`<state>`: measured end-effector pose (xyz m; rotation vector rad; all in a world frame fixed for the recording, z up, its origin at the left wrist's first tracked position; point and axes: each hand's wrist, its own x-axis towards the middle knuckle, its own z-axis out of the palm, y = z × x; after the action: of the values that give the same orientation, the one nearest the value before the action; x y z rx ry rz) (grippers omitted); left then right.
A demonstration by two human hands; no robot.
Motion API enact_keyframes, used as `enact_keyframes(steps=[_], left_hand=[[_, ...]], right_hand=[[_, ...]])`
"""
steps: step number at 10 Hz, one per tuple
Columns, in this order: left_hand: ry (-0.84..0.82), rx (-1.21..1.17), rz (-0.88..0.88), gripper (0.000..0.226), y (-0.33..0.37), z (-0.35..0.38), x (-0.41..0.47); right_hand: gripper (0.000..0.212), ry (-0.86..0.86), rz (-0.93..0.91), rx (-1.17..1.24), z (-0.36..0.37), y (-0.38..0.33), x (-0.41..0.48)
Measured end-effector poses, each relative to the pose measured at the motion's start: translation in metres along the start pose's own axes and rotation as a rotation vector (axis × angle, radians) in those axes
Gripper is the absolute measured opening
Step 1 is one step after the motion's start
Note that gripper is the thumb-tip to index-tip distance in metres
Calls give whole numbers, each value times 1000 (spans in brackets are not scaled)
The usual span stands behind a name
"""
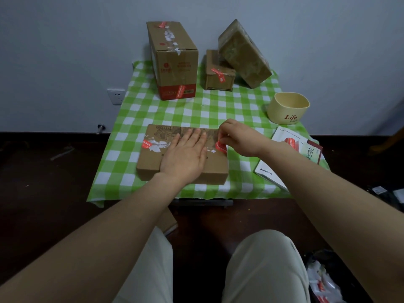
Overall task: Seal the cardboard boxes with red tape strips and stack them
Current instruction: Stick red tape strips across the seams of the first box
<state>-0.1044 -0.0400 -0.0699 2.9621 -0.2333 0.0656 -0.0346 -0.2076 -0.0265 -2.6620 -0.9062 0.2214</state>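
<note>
Under the flat, spread left hand (185,154) the stiff box (182,158) holds steady; right hand (237,137) pinches flimsy red tape strip (220,146) by its edge.

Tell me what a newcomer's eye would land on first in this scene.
First the two hands at the table's near edge: the left hand lies flat on a flat cardboard box, while the right hand pinches a red tape strip at the box's right end. Next the green checked tablecloth, then the tall cardboard box standing at the back by the wall.
</note>
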Motion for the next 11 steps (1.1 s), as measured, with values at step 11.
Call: enact_keyframes(steps=[11], left_hand=[[-172,125,-53,128,15,-16,-7]], right_hand=[[64,74,274,467,-9,-3,-28]])
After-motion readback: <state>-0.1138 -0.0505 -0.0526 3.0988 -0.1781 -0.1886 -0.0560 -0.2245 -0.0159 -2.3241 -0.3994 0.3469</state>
